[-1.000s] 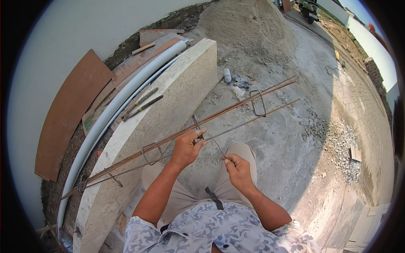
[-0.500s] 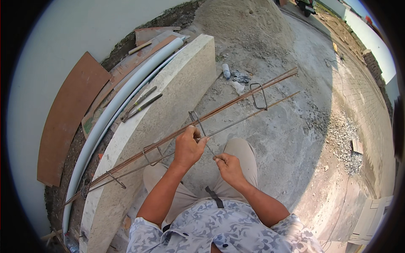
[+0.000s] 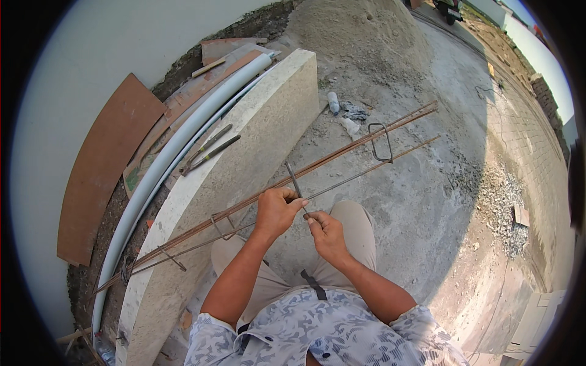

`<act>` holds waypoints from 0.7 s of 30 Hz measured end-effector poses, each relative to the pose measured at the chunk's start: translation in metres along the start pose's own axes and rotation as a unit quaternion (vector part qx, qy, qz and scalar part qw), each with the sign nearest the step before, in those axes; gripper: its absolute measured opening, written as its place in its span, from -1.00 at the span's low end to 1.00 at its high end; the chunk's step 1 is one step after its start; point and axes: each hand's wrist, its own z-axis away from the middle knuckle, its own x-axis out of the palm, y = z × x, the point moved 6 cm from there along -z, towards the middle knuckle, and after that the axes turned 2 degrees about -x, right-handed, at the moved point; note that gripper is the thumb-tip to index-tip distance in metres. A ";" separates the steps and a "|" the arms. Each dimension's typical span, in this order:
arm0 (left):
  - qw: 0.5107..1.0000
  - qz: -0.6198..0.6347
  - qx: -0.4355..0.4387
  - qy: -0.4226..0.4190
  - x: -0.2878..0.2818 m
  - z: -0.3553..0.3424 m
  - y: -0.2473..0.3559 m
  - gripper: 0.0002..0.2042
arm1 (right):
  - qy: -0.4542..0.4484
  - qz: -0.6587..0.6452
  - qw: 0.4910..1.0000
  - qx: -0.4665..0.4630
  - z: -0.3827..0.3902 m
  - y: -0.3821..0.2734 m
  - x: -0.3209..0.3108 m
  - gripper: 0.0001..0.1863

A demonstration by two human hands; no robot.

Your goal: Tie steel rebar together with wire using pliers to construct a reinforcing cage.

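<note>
My left hand (image 3: 279,210) is closed on a rectangular steel stirrup (image 3: 293,175) where it crosses the long rusty rebar bars (image 3: 339,155). My right hand (image 3: 325,232), lower and just to the right, pinches a thin steel wire (image 3: 306,211) at that crossing, close to my left thumb. The bars rest partly on a pale concrete slab (image 3: 284,91) standing on edge, with other stirrups (image 3: 381,143) spaced along them. Long-handled pincers (image 3: 210,155) lie on the slab's top edge, above and left of my hands.
A white pipe (image 3: 162,155), brown boards (image 3: 101,165) and scraps lie between slab and white wall (image 3: 91,43). A sand pile (image 3: 354,30), a plastic bottle (image 3: 333,102) and debris sit beyond. Gravel (image 3: 506,222) lies at right; a scooter (image 3: 450,13) stands far back.
My right hand has moved up toward my left hand, bringing its pinch close to the stirrup crossing. The stirrup's top end at my left hand appears to have shifted slightly.
</note>
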 end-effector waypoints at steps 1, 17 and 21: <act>1.000 0.006 0.009 0.001 0.000 0.000 0.001 -0.79 | 0.007 0.009 1.000 -0.015 0.000 -0.002 -0.001 -0.78; 0.996 0.043 0.054 -0.051 0.008 0.007 -0.012 -0.85 | -0.031 0.434 0.832 -0.344 -0.018 -0.099 -0.030 -0.80; 0.995 0.059 0.052 -0.053 0.008 0.011 -0.005 -0.85 | -0.029 0.420 0.831 -0.363 -0.049 -0.107 -0.034 -0.84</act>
